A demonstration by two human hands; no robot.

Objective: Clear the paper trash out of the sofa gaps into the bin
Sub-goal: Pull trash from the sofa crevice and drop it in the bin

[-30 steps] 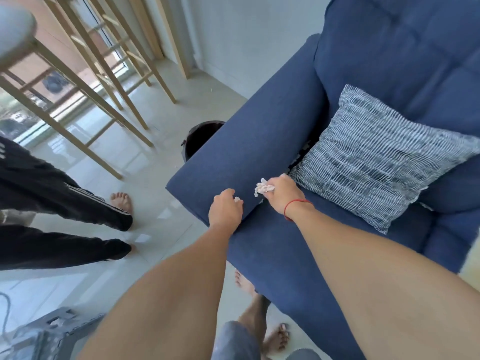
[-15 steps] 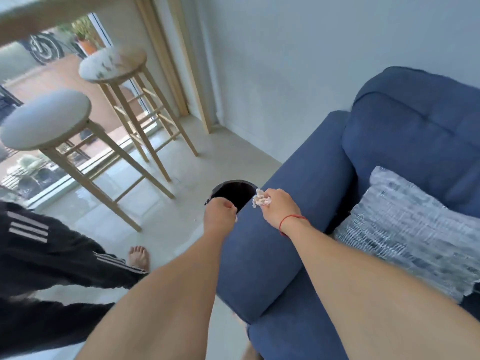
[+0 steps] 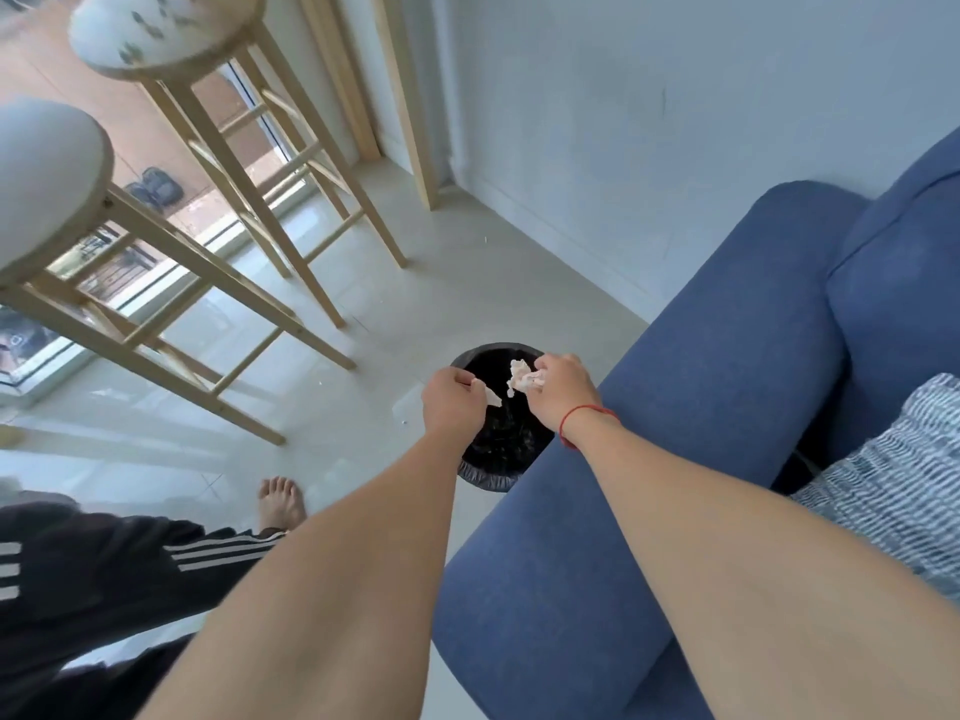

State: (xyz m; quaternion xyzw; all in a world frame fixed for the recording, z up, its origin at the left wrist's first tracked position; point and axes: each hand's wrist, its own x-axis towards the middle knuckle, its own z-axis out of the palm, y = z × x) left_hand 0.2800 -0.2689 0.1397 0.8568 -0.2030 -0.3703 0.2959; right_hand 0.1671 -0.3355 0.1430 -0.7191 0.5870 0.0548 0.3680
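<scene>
A black bin [image 3: 491, 475] with a dark liner stands on the floor beside the blue sofa's armrest [image 3: 649, 459]. Both my hands hover over its opening. My right hand [image 3: 558, 389], with a red string at the wrist, grips a crumpled white paper wad [image 3: 522, 377]. My left hand [image 3: 451, 402] pinches a small white paper scrap [image 3: 492, 397] that sticks out toward the right. Crumpled bits show faintly inside the bin.
Two tall wooden stools [image 3: 171, 59] stand on the tiled floor at the left by a glass door. Another person's leg in black striped trousers and bare foot [image 3: 280, 504] are at lower left. A patterned cushion [image 3: 893, 491] lies on the sofa seat.
Both hands travelled from the sofa seat and armrest out over the bin, each keeping its paper. The view swung left, away from the cushion.
</scene>
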